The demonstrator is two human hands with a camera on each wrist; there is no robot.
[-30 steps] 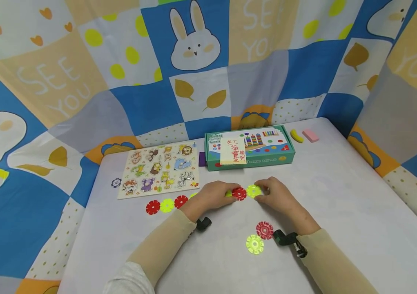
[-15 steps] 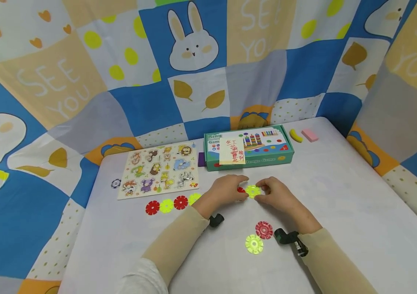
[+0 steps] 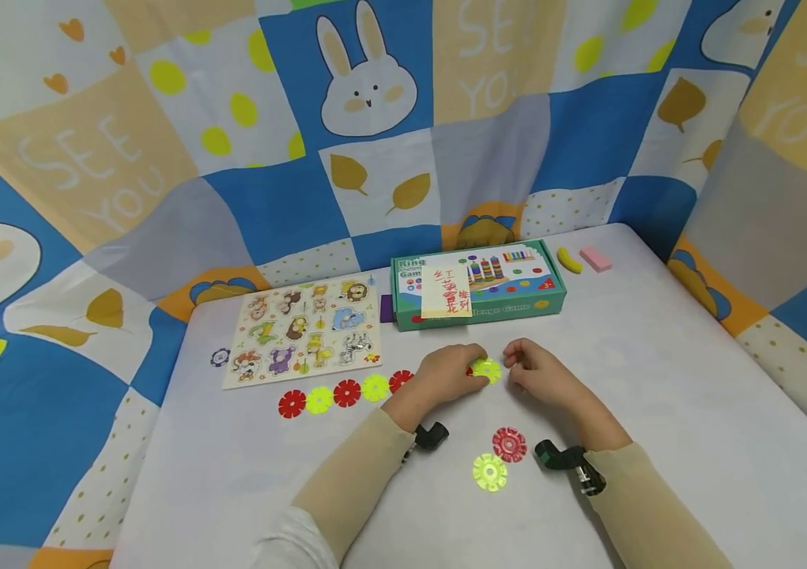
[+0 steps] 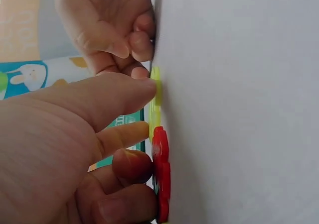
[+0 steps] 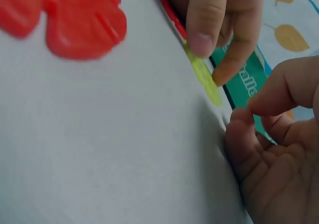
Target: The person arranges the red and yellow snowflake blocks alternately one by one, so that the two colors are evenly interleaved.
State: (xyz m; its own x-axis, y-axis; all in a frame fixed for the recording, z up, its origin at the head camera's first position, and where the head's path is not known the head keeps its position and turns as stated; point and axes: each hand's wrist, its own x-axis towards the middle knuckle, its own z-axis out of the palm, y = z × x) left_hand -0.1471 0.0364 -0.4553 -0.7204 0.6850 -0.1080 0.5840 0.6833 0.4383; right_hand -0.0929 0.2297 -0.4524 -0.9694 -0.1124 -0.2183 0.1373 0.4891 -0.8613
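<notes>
A row of red and yellow-green flower-shaped plastic discs runs across the table, from a red disc (image 3: 292,404) at its left end. At the right end lies a yellow-green disc (image 3: 492,371), whose edges my left hand (image 3: 442,378) pinches between thumb and forefinger. Under that hand's curled fingers is a red disc (image 4: 162,174), touching the yellow-green one. My right hand (image 3: 545,381) is just right of the row's end, fingers loosely curled and holding nothing. Nearer the front lie a loose red disc (image 3: 509,445) and a loose yellow-green disc (image 3: 490,472), edge to edge.
Behind the row stand an animal puzzle board (image 3: 303,332) and a green game box (image 3: 510,304) with a handwritten note (image 3: 446,292). A toy banana (image 3: 569,261) and a pink block (image 3: 596,258) lie at the back right. A patterned curtain (image 3: 375,190) surrounds the table.
My left hand has slid right along the row, from a red disc onto the end yellow-green disc. The right hand has let go of that disc and drawn slightly away to the right.
</notes>
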